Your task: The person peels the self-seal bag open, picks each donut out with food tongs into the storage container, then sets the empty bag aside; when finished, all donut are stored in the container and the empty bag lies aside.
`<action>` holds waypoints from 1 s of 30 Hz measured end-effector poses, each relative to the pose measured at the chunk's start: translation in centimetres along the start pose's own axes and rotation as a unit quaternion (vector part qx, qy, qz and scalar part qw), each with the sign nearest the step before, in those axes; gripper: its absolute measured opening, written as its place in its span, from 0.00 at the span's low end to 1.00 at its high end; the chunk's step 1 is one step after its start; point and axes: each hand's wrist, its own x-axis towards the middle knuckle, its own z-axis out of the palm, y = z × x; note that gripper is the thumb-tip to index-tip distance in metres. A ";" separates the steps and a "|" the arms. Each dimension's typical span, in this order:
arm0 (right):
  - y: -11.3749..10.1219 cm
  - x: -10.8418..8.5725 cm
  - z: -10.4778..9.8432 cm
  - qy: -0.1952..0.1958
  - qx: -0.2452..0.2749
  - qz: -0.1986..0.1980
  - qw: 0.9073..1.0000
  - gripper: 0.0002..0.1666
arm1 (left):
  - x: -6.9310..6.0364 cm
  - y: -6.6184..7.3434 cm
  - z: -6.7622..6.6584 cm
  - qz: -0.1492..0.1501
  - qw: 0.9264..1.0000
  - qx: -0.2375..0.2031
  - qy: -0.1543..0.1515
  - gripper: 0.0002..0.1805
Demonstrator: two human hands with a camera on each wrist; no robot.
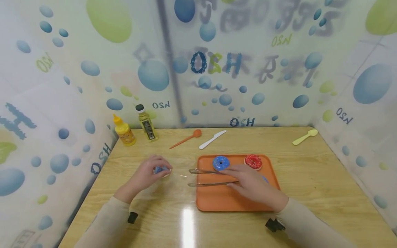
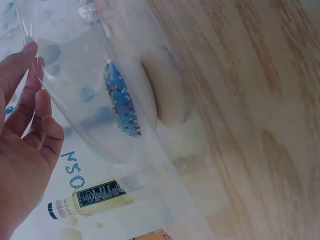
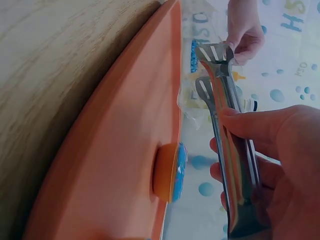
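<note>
My left hand (image 1: 152, 172) pinches the edge of a clear plastic bag (image 2: 90, 135) at the left of the tray. Inside the bag is a doughnut (image 2: 122, 100) with blue icing and sprinkles. My right hand (image 1: 249, 182) holds metal tongs (image 3: 227, 115), their two arms apart with nothing between the tips. The tongs reach over the orange tray (image 1: 214, 201) and point left, toward the bag. On the tray sit a blue-iced doughnut (image 1: 219, 160) and a red-iced doughnut (image 1: 253, 161). Another bit of blue (image 1: 265, 179) shows behind my right hand, mostly hidden.
A yellow squeeze bottle (image 1: 125, 133) and a dark-capped oil bottle (image 1: 147, 125) stand at the back left. Along the back lie an orange spoon (image 1: 187, 138), a white knife (image 1: 212, 140) and a yellow spoon (image 1: 305, 137). Printed walls enclose the table's back and sides.
</note>
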 end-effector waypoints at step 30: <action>-2.4 7.7 4.3 -0.038 0.064 0.007 0.997 0.29 | 0.5 0.3 0.0 0.029 1.000 -0.001 0.008 0.08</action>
